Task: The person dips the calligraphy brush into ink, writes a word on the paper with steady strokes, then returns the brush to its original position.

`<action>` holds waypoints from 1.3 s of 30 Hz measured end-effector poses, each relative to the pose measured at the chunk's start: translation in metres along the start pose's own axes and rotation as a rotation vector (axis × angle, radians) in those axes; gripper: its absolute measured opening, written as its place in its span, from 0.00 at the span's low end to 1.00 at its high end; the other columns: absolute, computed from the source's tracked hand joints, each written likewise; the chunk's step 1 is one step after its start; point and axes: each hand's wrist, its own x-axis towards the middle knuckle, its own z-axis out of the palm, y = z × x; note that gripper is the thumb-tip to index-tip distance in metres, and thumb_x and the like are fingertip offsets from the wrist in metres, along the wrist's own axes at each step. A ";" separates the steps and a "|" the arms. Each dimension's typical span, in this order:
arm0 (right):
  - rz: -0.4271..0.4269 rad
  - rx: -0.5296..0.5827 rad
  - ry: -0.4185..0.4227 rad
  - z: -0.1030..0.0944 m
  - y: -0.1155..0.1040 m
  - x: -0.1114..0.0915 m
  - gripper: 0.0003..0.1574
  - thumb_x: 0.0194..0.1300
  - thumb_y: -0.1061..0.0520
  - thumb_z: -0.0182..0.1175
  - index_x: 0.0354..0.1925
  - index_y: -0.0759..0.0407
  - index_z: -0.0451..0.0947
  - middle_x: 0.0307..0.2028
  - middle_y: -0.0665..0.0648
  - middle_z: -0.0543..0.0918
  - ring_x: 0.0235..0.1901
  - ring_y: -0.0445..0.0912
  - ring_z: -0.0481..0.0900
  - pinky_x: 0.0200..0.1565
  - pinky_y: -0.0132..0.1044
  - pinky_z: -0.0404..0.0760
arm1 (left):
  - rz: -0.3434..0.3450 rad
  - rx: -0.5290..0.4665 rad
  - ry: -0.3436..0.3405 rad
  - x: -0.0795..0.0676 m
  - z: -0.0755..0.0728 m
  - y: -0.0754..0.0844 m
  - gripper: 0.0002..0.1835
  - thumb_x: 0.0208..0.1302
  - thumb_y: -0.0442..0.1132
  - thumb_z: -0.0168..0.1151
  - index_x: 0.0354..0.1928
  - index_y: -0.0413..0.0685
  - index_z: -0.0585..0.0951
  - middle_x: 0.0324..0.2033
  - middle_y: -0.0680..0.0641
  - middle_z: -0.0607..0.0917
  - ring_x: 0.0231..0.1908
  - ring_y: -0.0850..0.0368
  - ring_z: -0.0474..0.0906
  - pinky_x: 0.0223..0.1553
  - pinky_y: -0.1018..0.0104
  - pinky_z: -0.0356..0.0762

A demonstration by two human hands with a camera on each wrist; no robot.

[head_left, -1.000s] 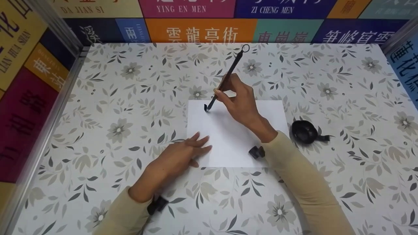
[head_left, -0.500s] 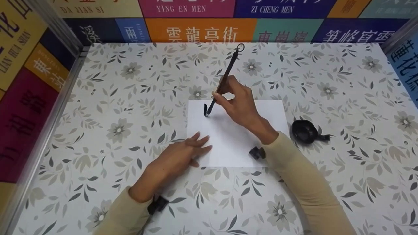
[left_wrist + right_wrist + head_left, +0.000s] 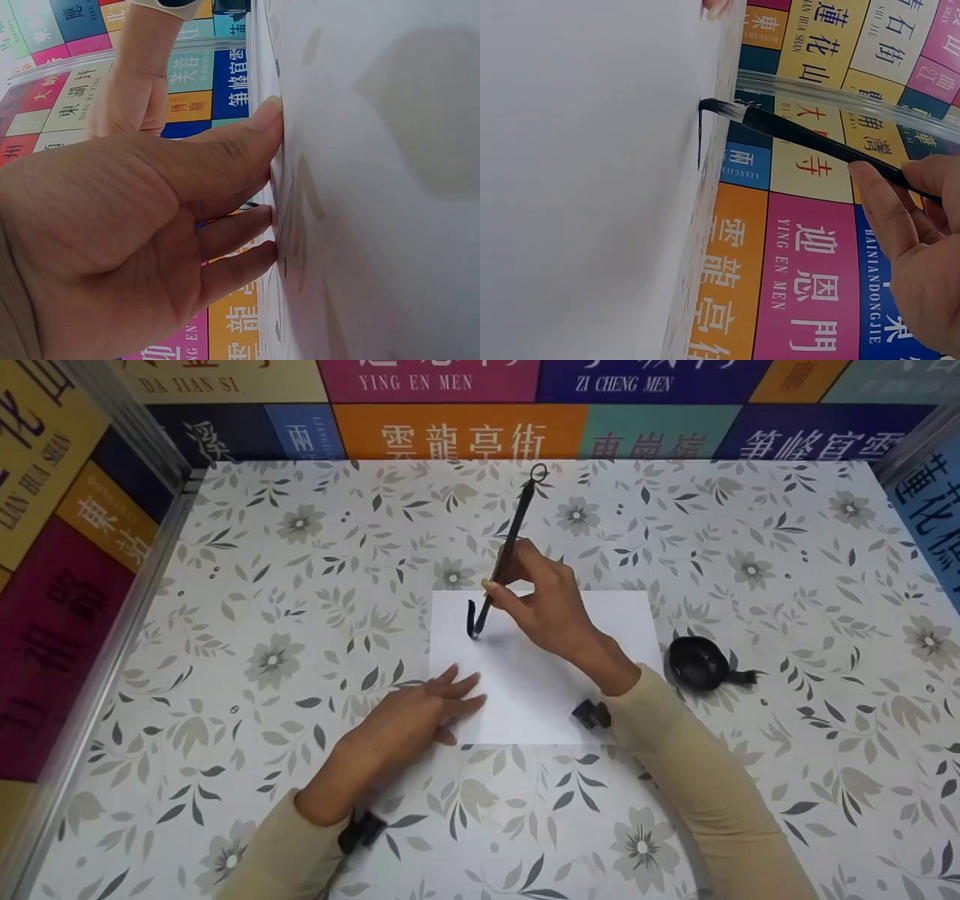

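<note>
My right hand pinches a black calligraphy brush with a hanging loop at its top end. In the right wrist view the bent bristles touch the white paper at the end of a thin dark line. From the head view, that black ink stroke runs down near the sheet's upper left corner. My left hand rests with spread, relaxed fingers on the lower left part of the paper. The left wrist view shows its thumb and fingertips against the surface.
A small black ink dish with a short handle stands right of the paper on the floral tablecloth. Colourful panels with Chinese lettering border the table at the back and sides. Dark wrist devices sit at both cuffs.
The brush in my right hand has moved down toward me and become more upright. Behind its tip the ink stroke has grown longer. My left hand has stayed in place.
</note>
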 end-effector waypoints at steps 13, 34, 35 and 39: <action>-0.025 0.023 0.117 -0.009 -0.005 0.004 0.16 0.63 0.59 0.63 0.44 0.67 0.70 0.35 0.55 0.81 0.37 0.42 0.84 0.33 0.33 0.84 | -0.004 -0.016 -0.007 0.000 -0.001 0.000 0.32 0.55 0.34 0.66 0.64 0.51 0.72 0.69 0.51 0.62 0.70 0.52 0.52 0.63 0.55 0.63; 0.000 -0.004 0.141 -0.001 0.016 0.002 0.16 0.65 0.60 0.62 0.47 0.67 0.70 0.38 0.56 0.80 0.41 0.42 0.83 0.35 0.32 0.83 | -0.003 0.014 -0.017 0.000 -0.001 0.000 0.33 0.54 0.38 0.66 0.65 0.52 0.71 0.69 0.52 0.63 0.70 0.51 0.52 0.62 0.54 0.65; 0.000 -0.007 0.139 -0.001 0.017 0.002 0.16 0.65 0.59 0.62 0.47 0.67 0.70 0.38 0.56 0.80 0.41 0.42 0.83 0.35 0.32 0.83 | -0.004 0.012 -0.017 0.000 -0.001 0.000 0.33 0.54 0.37 0.66 0.65 0.52 0.71 0.69 0.52 0.63 0.70 0.51 0.52 0.62 0.54 0.64; 0.005 -0.019 0.130 -0.001 0.017 0.001 0.16 0.65 0.58 0.61 0.46 0.66 0.71 0.38 0.56 0.80 0.41 0.41 0.83 0.35 0.32 0.83 | -0.007 0.005 -0.014 0.000 0.000 0.000 0.32 0.55 0.34 0.66 0.65 0.51 0.72 0.69 0.51 0.62 0.70 0.51 0.52 0.64 0.54 0.62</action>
